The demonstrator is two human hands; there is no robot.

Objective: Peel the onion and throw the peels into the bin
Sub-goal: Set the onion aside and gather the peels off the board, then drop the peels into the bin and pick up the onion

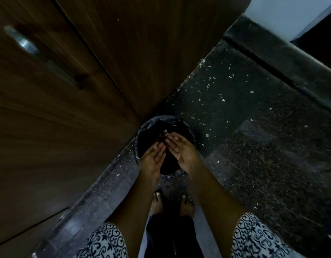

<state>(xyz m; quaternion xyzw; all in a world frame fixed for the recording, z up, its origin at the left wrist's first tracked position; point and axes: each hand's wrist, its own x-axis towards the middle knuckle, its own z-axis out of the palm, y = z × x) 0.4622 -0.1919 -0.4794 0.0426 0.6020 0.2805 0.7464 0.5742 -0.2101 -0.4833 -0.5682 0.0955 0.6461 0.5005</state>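
Both hands are held open over the bin [142,125], palms tilted inward so that whatever is shed falls into it. The left hand [153,157] and right hand [181,148] are spread flat, fingertips nearly meeting, clamped on nothing. A few peels [165,132] are seen just beyond the fingertips, inside the bin's dark liner. No onion is visible. Pale scraps are scattered on the floor [244,108] to the right of the hands.
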